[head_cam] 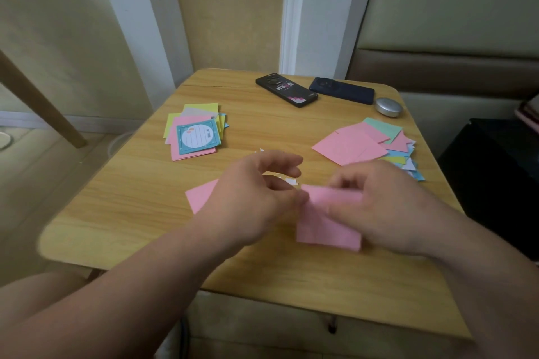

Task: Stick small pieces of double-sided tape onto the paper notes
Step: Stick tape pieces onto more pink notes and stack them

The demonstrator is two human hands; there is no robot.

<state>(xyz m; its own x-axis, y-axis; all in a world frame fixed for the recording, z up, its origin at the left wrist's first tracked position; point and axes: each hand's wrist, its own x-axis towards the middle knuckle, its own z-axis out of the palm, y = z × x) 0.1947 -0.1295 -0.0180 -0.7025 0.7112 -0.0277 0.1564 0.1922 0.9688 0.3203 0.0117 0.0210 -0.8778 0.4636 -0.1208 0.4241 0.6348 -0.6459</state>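
A pink paper note (323,224) is lifted off the wooden table (122,207), its top edge curled over. My right hand (388,204) grips that note along its upper right side. My left hand (256,198) pinches at the note's left edge with thumb and forefinger; any tape piece there is hidden by blur. Another pink note (199,197) lies flat under my left hand. Small white tape scraps (290,181) lie just beyond my fingers.
A stack of coloured notes (194,132) with a teal-framed card on top sits at the back left. A spread pile of pink, green and blue notes (370,144) lies at the right. Two dark phones (287,90) (341,90) and a silver oval case (388,107) rest at the far edge.
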